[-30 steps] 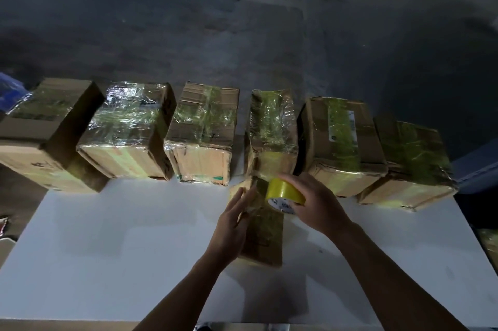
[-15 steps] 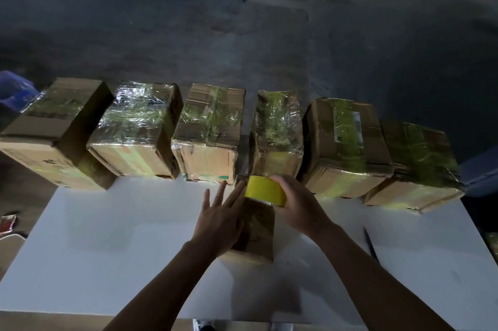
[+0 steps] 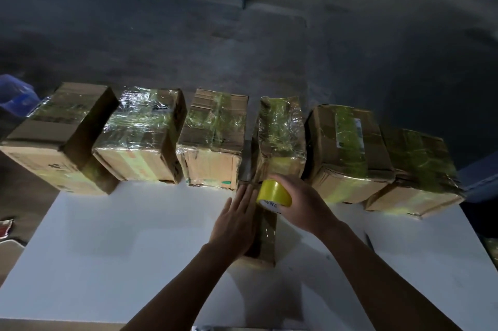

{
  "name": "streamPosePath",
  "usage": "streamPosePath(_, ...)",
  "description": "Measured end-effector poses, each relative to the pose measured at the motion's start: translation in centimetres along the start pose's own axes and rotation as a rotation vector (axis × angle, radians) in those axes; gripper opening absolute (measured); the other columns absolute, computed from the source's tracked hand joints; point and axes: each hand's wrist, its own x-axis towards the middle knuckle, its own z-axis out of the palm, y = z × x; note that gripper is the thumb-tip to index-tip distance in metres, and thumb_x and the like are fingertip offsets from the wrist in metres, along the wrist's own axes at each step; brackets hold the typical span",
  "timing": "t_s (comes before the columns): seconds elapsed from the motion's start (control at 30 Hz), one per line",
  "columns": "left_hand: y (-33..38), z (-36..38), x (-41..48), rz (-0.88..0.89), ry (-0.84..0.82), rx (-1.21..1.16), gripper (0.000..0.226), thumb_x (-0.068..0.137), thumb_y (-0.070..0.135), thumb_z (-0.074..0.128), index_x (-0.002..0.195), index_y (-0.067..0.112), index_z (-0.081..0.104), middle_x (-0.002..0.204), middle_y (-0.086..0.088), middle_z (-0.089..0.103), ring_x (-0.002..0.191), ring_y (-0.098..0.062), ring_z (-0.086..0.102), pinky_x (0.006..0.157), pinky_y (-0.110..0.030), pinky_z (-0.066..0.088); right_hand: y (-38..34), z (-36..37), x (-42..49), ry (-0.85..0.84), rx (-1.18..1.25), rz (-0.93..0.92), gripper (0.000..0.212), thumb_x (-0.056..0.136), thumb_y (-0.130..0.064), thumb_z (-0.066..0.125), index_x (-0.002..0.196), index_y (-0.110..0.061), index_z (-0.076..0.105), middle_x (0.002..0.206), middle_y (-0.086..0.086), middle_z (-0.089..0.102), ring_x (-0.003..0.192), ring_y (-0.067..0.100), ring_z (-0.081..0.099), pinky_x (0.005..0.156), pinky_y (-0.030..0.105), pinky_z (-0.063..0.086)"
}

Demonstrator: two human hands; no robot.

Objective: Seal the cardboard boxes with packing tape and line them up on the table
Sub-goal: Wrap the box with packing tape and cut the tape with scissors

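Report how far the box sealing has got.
Done: six taped boxes stand in a row along the far edge of the table. In hand: the right hand holds the tape roll at the small box in front, while the left hand presses flat on it. Left: finishing its tape, then likely lining it up.

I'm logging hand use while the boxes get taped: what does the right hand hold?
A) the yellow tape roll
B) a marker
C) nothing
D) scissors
A: the right hand grips the tape roll over the small box, while the left hand lies flat on that box.
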Motion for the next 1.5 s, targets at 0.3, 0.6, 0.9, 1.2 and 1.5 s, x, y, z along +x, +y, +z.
streamPosePath(0.3, 0.2, 0.8, 0.0, -0.056, -0.031, 0.102, 0.065, 0.092, 0.041, 0.025, 0.14, 0.001, 0.043, 0.149, -0.018, 0.04, 0.141, -0.034, 0.03, 0.097, -0.059, 0.043, 2.2, -2.3, -1.7, 0.012, -0.042, -0.017, 0.059, 0.077, -0.05, 0.071, 0.129, -0.025, 0.057, 0.117, 0.001, 0.067, 0.097, 0.019, 0.065, 0.077, 0.028, 0.049)
streamPosePath(0.6, 3.4, -0.8, 1.2, -0.188, -0.121, 0.123, 0.086, 0.094, 0.064, 0.021, 0.152, 0.003, 0.007, 0.16, -0.019, -0.003, 0.147, -0.036, -0.008, 0.113, -0.062, 0.008, 5.2, 0.3, -2.1, -0.154, -0.166, 0.148, 0.058, 0.081, -0.053, 0.067, 0.132, -0.039, 0.045, 0.125, -0.011, 0.058, 0.11, 0.017, 0.058, 0.086, 0.032, 0.043)
streamPosePath(0.9, 5.8, 0.1, 1.8, -0.318, -0.105, 0.069, 0.083, 0.096, 0.045, 0.039, 0.151, 0.001, -0.004, 0.158, -0.023, -0.014, 0.143, -0.044, -0.017, 0.108, -0.071, 0.006, 4.1, 1.1, -2.7, -0.113, -0.026, 0.186, 0.054, 0.081, -0.06, 0.063, 0.127, -0.037, 0.046, 0.113, -0.017, 0.047, 0.102, 0.015, 0.056, 0.084, 0.033, 0.045)
streamPosePath(1.2, 4.5, 1.2, 0.3, -0.346, 0.157, -0.812, 0.06, 0.097, 0.031, 0.04, 0.152, 0.021, 0.018, 0.161, -0.003, 0.014, 0.148, -0.027, 0.012, 0.116, -0.055, 0.023, 2.3, -1.5, -1.6, 0.176, 0.064, 0.07, 0.054, 0.071, -0.01, 0.077, 0.12, -0.017, 0.056, 0.114, 0.002, 0.054, 0.098, 0.018, 0.054, 0.075, 0.028, 0.041)
streamPosePath(1.5, 2.2, 2.4, -1.3, -0.37, 0.222, -0.834, 0.058, 0.097, 0.006, 0.036, 0.149, 0.03, 0.029, 0.145, 0.002, 0.046, 0.123, -0.019, 0.051, 0.099, -0.04, 0.047, -0.5, 1.6, -0.4, -0.052, -0.057, -0.073, 0.073, 0.075, -0.014, 0.075, 0.136, -0.03, 0.038, 0.117, 0.01, 0.059, 0.102, 0.026, 0.057, 0.076, 0.033, 0.045)
